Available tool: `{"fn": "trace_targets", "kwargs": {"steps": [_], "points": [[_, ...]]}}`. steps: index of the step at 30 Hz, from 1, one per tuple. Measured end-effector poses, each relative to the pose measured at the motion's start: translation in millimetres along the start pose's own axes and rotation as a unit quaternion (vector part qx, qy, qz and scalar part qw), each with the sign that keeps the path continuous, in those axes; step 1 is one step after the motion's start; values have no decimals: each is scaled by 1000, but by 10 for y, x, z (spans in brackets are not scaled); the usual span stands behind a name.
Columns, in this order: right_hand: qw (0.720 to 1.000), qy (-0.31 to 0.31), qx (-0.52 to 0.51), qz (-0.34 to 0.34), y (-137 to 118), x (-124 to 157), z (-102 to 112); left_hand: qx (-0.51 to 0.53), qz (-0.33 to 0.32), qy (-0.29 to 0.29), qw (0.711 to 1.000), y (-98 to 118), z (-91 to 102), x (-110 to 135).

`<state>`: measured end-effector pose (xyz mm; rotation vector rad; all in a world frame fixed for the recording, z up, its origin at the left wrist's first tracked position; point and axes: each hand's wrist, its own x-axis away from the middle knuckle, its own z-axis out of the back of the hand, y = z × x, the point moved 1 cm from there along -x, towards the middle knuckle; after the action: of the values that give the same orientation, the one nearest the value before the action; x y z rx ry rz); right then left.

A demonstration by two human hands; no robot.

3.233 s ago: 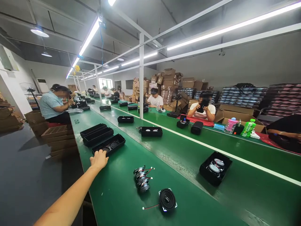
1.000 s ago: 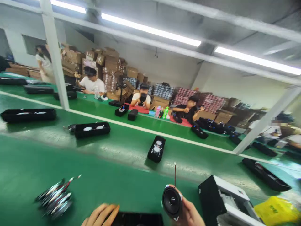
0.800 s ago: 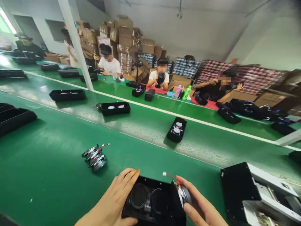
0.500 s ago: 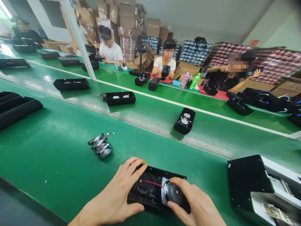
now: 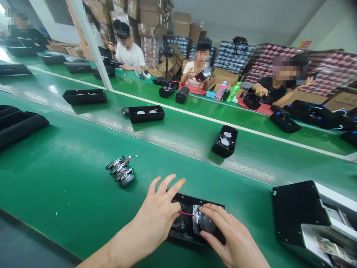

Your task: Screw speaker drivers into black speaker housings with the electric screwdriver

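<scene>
A black speaker housing lies in front of me on the green bench, its inside facing up. My right hand grips a round speaker driver with a square metal frame, tilted over the housing's right half. From the driver a red wire runs left to my left hand. There, thumb and index finger pinch the wire's end while the other fingers are raised and spread. Partly behind that hand is a round mesh grille in the housing. Several spare drivers lie in a row further left.
Beyond my bench edge, a belt carries open housings, among them one with two drivers. At right stands a black and silver machine; at left, stacked housings. Co-workers sit across the line.
My left hand has let go of the housing's left side, lifted its fingers and taken the red wire's end. Belt housings have shifted slightly right. A co-worker opposite has turned a housing.
</scene>
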<state>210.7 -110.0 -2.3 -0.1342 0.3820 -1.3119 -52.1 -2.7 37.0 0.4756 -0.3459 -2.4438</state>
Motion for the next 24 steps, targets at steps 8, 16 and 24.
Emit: {"fn": "trace_targets", "kwargs": {"steps": [8, 16, 24], "points": [[999, -12, 15, 26, -181, -179, 163, 66, -27, 45, 996, 154, -49, 17], [984, -161, 68, 20, -223, -312, 290, 130, -15, 71, 989, 188, -153, 53], [969, -203, 135, 49, -251, -462, 233, 112, -35, 130, 985, 175, -310, 117]]}}
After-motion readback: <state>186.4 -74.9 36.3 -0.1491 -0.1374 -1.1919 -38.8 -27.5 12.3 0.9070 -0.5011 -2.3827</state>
